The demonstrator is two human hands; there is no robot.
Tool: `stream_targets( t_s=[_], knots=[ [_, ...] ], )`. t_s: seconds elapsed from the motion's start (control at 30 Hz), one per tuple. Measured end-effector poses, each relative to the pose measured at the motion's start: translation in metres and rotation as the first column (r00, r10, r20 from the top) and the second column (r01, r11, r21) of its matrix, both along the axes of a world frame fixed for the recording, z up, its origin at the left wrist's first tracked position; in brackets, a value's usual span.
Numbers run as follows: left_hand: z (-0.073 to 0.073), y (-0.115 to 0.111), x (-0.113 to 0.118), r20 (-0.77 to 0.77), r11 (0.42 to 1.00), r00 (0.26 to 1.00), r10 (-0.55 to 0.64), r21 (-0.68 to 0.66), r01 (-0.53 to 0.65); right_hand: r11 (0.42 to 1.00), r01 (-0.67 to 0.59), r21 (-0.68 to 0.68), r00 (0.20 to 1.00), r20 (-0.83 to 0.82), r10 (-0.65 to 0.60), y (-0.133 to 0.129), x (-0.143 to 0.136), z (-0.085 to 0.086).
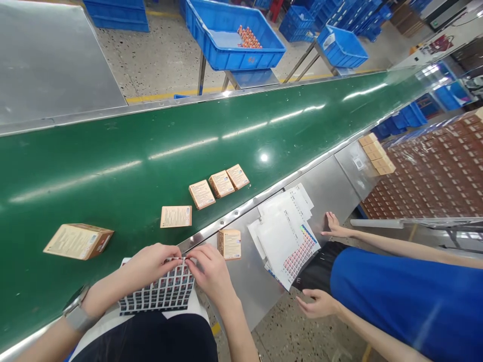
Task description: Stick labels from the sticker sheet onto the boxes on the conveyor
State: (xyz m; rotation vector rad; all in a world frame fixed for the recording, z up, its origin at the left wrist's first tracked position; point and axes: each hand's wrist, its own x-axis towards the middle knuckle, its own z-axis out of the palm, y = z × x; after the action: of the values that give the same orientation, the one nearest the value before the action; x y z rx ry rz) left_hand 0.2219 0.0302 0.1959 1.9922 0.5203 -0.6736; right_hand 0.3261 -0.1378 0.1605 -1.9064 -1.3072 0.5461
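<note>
A sheet of small stickers (160, 292), printed in rows of dark and red rectangles, rests tilted near my lap at the belt's edge. My left hand (160, 264) reaches across it and pinches its upper right part. Right beside it, my right hand (211, 271) has thumb and forefinger closed at the sheet's top right corner. The fingertips of both hands almost meet; whether one sticker is lifted there is too small to tell. Just beyond my right hand a small brown and cream carton (230, 244) stands on the metal ledge.
Several similar cartons (175, 216) sit on the green conveyor belt (124, 166). To the right, more sticker sheets (283, 231) lie on the metal ledge (245, 281), near a co-worker in a blue top (396, 296). Beyond the belt, a blue bin (241, 55) holds small orange items.
</note>
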Motion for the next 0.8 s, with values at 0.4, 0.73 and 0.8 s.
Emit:
stream_targets(
  t_s=[0.4, 0.73, 0.8],
  knots=[
    [0.007, 0.004, 0.009, -0.036, 0.99, 0.999, 0.03, -0.139, -0.035, 0.993, 0.075, 0.089, 0.997, -0.023, -0.073, 0.001, -0.006, -0.003],
    [-0.006, 0.016, 0.005, -0.065, 0.993, 0.998, -0.017, -0.122, 0.009, 0.972, 0.232, 0.032, 0.902, -0.381, -0.203, -0.002, -0.006, 0.002],
    [-0.01, 0.02, 0.004, -0.06, 0.994, 0.997, -0.04, -0.107, 0.033, 0.957, 0.289, -0.031, 0.85, -0.451, -0.272, -0.004, -0.001, 0.004]
  ],
)
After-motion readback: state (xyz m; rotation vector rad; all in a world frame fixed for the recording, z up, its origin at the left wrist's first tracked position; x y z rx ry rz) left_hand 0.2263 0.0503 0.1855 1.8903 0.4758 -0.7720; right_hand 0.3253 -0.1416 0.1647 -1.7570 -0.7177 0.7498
